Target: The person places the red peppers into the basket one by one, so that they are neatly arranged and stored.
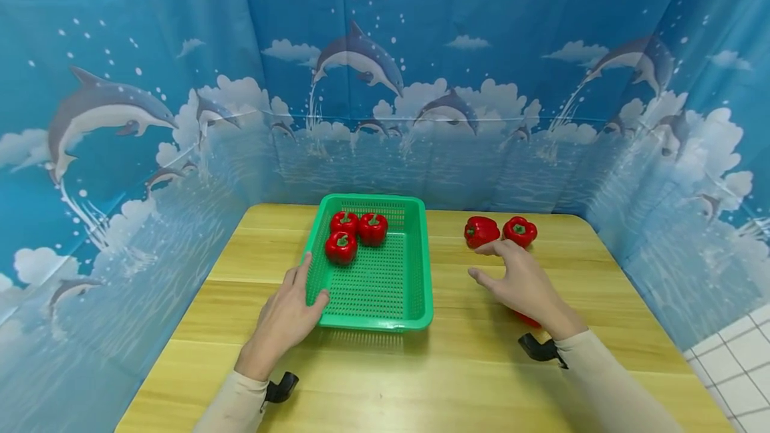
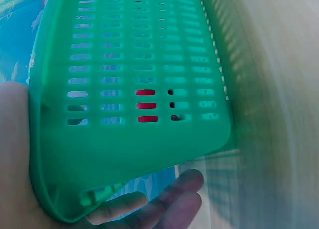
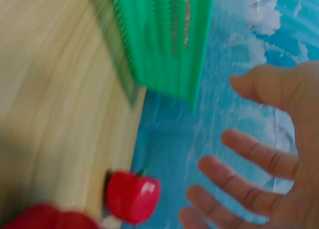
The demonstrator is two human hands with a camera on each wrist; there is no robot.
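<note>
A green plastic basket (image 1: pixel 428 272) stands on the table with three red bell peppers (image 1: pixel 341 248) in its back left part. My left hand (image 1: pixel 287 309) holds the basket at its near left corner, thumb over the rim and fingers along the outer side; the left wrist view shows the basket wall (image 2: pixel 124 144) between thumb and fingers. My right hand (image 1: pixel 526 282) hovers over the table's right side, fingers spread and holding nothing. Beyond its fingertips lie a tipped red bell pepper (image 1: pixel 481 231) and an upright one (image 1: pixel 520 231). Another red piece (image 1: pixel 528 319) shows beneath the hand, mostly hidden.
The wooden table (image 1: pixel 379 386) has its back edge close to a blue curtain (image 1: pixel 385 152) printed with dolphins, which also hangs along both sides. White tiles (image 1: pixel 736 353) show at the lower right. A dark wrist mount (image 1: pixel 539 347) sits under each forearm.
</note>
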